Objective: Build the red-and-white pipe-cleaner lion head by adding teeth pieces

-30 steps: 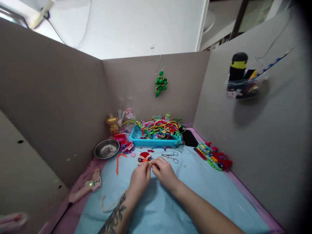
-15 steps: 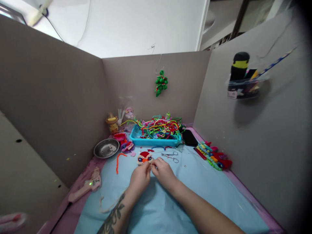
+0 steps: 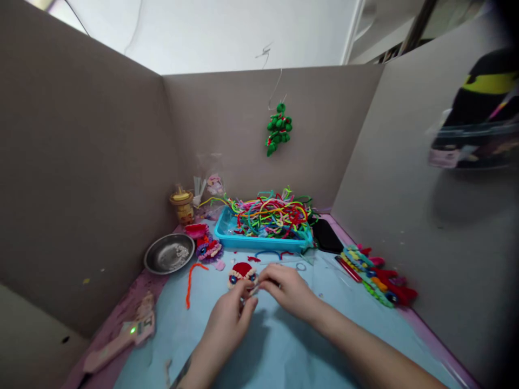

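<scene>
My left hand (image 3: 229, 323) and my right hand (image 3: 288, 289) meet over the light blue mat (image 3: 284, 351), fingers pinched together on a small pale piece between them, too small to name. Just beyond the fingertips lies a little red craft figure (image 3: 241, 272) with blue eyes and a pale fringe. My left forearm, tattooed, comes in from the bottom edge. Scissors lie mostly hidden behind my right hand; only a handle ring (image 3: 300, 266) shows.
A blue tray (image 3: 227, 233) of colourful pipe cleaners stands at the back. A metal bowl (image 3: 167, 254), an orange pipe cleaner (image 3: 190, 278) and a pink glue gun (image 3: 121, 337) lie left. Finished pipe-cleaner pieces (image 3: 377, 275) and a black phone (image 3: 330, 236) lie right. Cardboard walls surround the mat.
The camera has moved closer and tilted down. My hands stay pinched together by the red figure; my right hand now covers most of the scissors.
</scene>
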A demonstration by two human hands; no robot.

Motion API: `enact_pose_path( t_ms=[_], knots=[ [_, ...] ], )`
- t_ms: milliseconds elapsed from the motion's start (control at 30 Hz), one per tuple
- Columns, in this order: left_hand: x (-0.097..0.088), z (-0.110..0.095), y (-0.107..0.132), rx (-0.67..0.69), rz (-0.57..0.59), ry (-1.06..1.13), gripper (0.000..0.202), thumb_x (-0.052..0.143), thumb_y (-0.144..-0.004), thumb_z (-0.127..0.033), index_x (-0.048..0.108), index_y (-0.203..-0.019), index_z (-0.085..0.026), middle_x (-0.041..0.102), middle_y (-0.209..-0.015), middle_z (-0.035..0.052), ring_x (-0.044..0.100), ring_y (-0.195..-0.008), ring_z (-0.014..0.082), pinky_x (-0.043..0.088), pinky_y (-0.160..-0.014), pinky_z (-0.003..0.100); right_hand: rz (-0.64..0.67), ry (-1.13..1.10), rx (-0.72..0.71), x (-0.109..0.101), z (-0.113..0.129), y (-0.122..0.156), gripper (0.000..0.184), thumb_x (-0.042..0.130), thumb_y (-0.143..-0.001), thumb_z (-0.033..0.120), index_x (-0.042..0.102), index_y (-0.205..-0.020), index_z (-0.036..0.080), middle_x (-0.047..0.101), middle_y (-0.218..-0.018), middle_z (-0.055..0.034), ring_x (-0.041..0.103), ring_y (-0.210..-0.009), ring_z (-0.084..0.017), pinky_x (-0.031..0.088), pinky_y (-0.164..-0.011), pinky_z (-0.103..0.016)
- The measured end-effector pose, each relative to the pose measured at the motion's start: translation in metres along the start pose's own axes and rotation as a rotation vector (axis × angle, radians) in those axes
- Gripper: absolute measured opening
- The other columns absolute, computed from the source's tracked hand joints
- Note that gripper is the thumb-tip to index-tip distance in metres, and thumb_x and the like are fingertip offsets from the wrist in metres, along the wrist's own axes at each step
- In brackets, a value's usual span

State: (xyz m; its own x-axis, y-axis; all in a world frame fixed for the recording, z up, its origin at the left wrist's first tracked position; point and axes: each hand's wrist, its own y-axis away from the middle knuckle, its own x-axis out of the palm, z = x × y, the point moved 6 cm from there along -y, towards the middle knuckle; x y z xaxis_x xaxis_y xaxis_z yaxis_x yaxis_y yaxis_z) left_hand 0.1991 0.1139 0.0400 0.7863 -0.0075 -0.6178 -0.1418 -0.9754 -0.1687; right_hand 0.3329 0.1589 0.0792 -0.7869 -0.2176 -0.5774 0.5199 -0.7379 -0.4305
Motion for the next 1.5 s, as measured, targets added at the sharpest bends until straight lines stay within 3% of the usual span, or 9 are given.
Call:
enact_pose_path(
  t_ms=[100,200,400,567,667,833,1033,1167,1500],
  knots=[
    [-0.021,0.017,-0.004,-0.062,-0.065,-0.106,0.036,0.049,-0.081,-0.032,0.05,-0.117,-0.024,0.069,-0.089,0.0042,0.063,-0.066,0.0167,0.046,-0.059,0.024,-0.129,0.068,0.045,-0.04,-0.03,-0.031,0.012,0.053,-0.08,0.023,0.063,-0.075,0.022,0.062,-0.073,-0.0015,0.056,-0.07,-0.016,0.044,-0.067,-0.028],
    [-0.048,0.029,-0.016,-0.049,-0.161,-0.188,0.028,0.046,-0.083,-0.033,0.058,-0.106,-0.025,0.07,-0.089,0.0057,0.064,-0.071,0.0188,0.048,-0.061,0.025,-0.238,0.121,0.096,-0.079,-0.062,-0.062,0.012,0.051,-0.08,0.026,0.061,-0.076,0.02,0.061,-0.075,-0.0023,0.056,-0.071,-0.016,0.043,-0.065,-0.027],
    [-0.085,0.03,-0.083,0.034,-0.257,-0.388,0.027,0.046,-0.083,-0.03,0.06,-0.105,-0.021,0.066,-0.101,0.0078,0.06,-0.092,0.0229,0.046,-0.08,0.033,-0.169,0.376,0.04,-0.108,-0.109,-0.107,0.012,0.049,-0.08,0.021,0.06,-0.075,0.02,0.06,-0.076,-0.0019,0.055,-0.071,-0.015,0.041,-0.067,-0.027],
    [-0.083,0.032,-0.146,0.092,-0.212,-0.507,0.026,0.046,-0.081,-0.019,0.061,-0.102,-0.018,0.062,-0.102,0.0102,0.056,-0.094,0.0238,0.042,-0.086,0.035,-0.264,0.663,0.127,-0.13,-0.155,-0.122,0.014,0.052,-0.077,0.017,0.065,-0.081,0.018,0.061,-0.089,-0.0089,0.054,-0.088,-0.022,0.041,-0.08,-0.035],
    [-0.067,0.04,-0.172,0.07,-0.089,-0.516,0.025,0.043,-0.082,-0.016,0.064,-0.096,-0.017,0.064,-0.094,0.0106,0.059,-0.09,0.0223,0.043,-0.082,0.032,-0.254,0.655,0.027,-0.115,-0.15,-0.125,0.019,0.049,-0.078,0.013,0.066,-0.087,0.017,0.061,-0.095,-0.0104,0.052,-0.095,-0.023,0.041,-0.085,-0.038],
    [-0.032,0.033,-0.2,0.241,-0.02,-0.487,0.024,0.043,-0.082,-0.015,0.066,-0.089,-0.019,0.065,-0.087,0.0082,0.058,-0.088,0.0201,0.042,-0.08,0.03,0.044,0.517,-0.179,-0.052,-0.126,-0.135,0.035,0.042,-0.075,0.002,0.066,-0.093,0.02,0.065,-0.094,-0.008,0.055,-0.094,-0.021,0.044,-0.085,-0.036],
    [0.005,0.033,-0.217,0.297,0.099,-0.617,0.037,0.042,-0.078,-0.009,0.057,-0.111,-0.016,0.058,-0.118,0.0115,0.055,-0.1,0.022,0.042,-0.088,0.034,0.364,0.637,0.002,-0.007,-0.154,-0.172,0.037,0.042,-0.076,0.003,0.064,-0.103,0.015,0.065,-0.104,-0.0108,0.059,-0.096,-0.019,0.043,-0.086,-0.029],
    [0.004,0.05,-0.221,0.124,0.113,-0.76,0.037,0.044,-0.075,-0.01,0.057,-0.109,-0.012,0.054,-0.123,0.0151,0.056,-0.1,0.0258,0.044,-0.086,0.037,0.381,0.852,0.213,-0.005,-0.172,-0.185,0.03,0.039,-0.082,0.008,0.063,-0.1,0.012,0.064,-0.102,-0.0162,0.063,-0.086,-0.023,0.045,-0.074,-0.03],
    [-0.01,0.054,-0.233,0.034,-0.031,-0.585,0.033,0.043,-0.081,-0.017,0.061,-0.109,-0.021,0.065,-0.108,0.0073,0.057,-0.1,0.021,0.038,-0.091,0.032,0.25,0.802,0.25,-0.031,-0.169,-0.181,0.019,0.045,-0.084,0.023,0.062,-0.092,0.02,0.065,-0.093,-0.006,0.06,-0.086,-0.018,0.038,-0.066,-0.023]
  ],
)
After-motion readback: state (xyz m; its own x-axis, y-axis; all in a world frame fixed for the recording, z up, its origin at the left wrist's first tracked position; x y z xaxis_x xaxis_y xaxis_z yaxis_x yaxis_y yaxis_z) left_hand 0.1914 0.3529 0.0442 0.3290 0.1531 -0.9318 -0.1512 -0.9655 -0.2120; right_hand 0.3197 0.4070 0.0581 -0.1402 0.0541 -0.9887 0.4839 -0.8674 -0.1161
